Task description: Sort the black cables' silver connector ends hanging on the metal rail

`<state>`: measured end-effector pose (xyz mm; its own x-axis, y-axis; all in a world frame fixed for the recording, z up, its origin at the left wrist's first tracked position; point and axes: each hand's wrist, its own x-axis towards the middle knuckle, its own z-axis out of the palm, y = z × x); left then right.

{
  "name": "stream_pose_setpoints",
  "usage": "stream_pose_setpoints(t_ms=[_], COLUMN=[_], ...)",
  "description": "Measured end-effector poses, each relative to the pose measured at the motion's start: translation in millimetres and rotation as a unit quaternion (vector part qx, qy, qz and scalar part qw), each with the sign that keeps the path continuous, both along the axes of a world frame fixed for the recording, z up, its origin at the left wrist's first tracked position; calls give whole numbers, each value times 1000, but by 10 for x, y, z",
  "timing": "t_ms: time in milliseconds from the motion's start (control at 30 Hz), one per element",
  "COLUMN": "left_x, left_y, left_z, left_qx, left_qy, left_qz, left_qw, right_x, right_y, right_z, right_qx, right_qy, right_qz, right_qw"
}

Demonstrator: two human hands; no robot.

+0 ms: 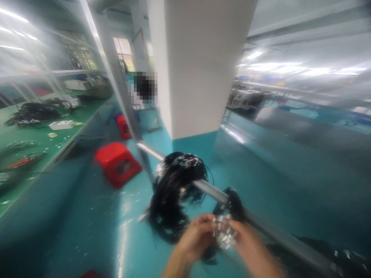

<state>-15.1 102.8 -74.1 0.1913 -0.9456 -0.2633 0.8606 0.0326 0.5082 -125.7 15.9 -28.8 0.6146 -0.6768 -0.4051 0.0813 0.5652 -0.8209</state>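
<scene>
Bright ceiling lights [14,15] glare; pale reflections streak the floor [126,216] beyond the right edge of the green table [87,112]. Blur softens the right hand [244,233], silvery pieces [225,234] and the rail's lower-right end.

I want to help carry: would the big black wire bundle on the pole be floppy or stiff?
Probably floppy, since the wire bundle droops around the pole. It may feel heavy, with so many strands bunched together.

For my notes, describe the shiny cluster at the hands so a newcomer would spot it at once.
Start at the white pillar, then drop to the slanting metal rail. Low in view, the left hand and right hand hold a cluster of small, shiny pieces between them. Its silvery brightness sets it apart from the mostly black coil on the rail.
</scene>
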Motion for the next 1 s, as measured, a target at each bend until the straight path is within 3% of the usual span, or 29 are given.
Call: stream_pose_setpoints(t_ms=[267, 633, 800, 1000], left_x=[-10, -32, -33, -8], left_y=[13, 48, 42, 46], left_z=[-52, -1, -4, 17], left_qx=[7, 3, 42, 25], left_qy=[-15, -75, -60, -53], left_qz=[-5, -36, -25, -14], left_qw=[1000, 997, 997, 998], right_x=[-21, -27, -76, -24], right_y=[3, 25, -23, 51], right_z=[34, 54, 0, 91], right_qx=[-55, -42, -8, 67], right_qy=[35, 65, 56, -13], right_qz=[14, -25, -24, -32], right_qw=[998, 997, 998, 997])
